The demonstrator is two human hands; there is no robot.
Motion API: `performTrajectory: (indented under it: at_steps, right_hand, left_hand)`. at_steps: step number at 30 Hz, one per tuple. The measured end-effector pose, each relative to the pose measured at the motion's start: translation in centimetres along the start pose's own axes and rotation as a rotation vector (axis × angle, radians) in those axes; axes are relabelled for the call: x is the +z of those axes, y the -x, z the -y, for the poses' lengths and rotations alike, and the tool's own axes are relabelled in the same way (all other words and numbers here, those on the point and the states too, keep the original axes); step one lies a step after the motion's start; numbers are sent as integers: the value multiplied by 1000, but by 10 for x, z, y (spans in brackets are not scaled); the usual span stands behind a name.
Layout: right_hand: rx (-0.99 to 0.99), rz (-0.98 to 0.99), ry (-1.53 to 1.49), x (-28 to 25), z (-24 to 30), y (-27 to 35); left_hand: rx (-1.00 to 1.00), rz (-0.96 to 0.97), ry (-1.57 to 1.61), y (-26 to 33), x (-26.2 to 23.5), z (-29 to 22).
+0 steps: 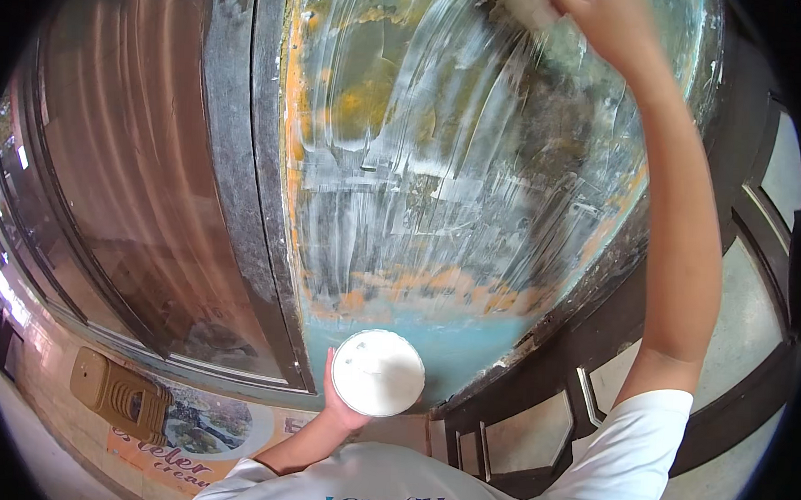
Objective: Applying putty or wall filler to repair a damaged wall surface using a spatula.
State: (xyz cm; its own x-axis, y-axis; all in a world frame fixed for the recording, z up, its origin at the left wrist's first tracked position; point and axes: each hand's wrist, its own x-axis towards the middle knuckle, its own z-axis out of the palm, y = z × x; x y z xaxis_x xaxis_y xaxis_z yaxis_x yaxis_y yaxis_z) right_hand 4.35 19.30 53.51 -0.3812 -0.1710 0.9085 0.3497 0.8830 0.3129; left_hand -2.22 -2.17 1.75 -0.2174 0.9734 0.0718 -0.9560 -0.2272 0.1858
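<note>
Low in front of my body, my left hand [344,403] is closed around the side of a round white tub [377,413]. A smooth white substance, like paint, shows inside it, with a small grey patch near its far side. My right arm stretches far up along the right side of the wall. At the top edge of the picture, my right hand [600,19] grips a pale wide brush [524,3] against the wall; it is blurred and partly cut off. White streaks cover much of the patchy green, orange and grey wall [439,176], above a light blue strip.
A dark wooden frame [236,136] borders the wall on the left, beside a glass pane [127,167] with a brownish curtain. Brown plastic stools [119,397] stand lower left before a printed banner [218,425]. Dark-framed panels [531,434] line the right.
</note>
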Motion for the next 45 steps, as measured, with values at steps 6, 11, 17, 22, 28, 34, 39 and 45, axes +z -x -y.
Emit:
performTrajectory:
  at_steps: [6,11,17,22,28,34,39,45]
  right_hand:
    - [-503,-230,785,5,-47,42]
    - [-491,-45,445,44,2,179]
    - [-460,295,164,3,18,171]
    - [-212,433,230,4,-42,96]
    - [-8,445,354,-22,-65,3]
    - [197,292,-17,-65,-94,-17]
    - [-392,-505,481,-65,-113,23]
    - [-303,-327,470,2,-117,82]
  left_hand:
    - [25,-9,-7,0,-8,-1]
    - [47,-18,-33,-3,-5,0]
    - [58,-35,-15,-10,-1,6]
    - [56,-37,-61,-16,-4,19]
    - [65,-6,59,-17,4,24]
    - [89,-42,-31,-17,4,31]
    - [56,-62,-5,-24,8,39]
    - [-2,-58,-24,-31,4,51]
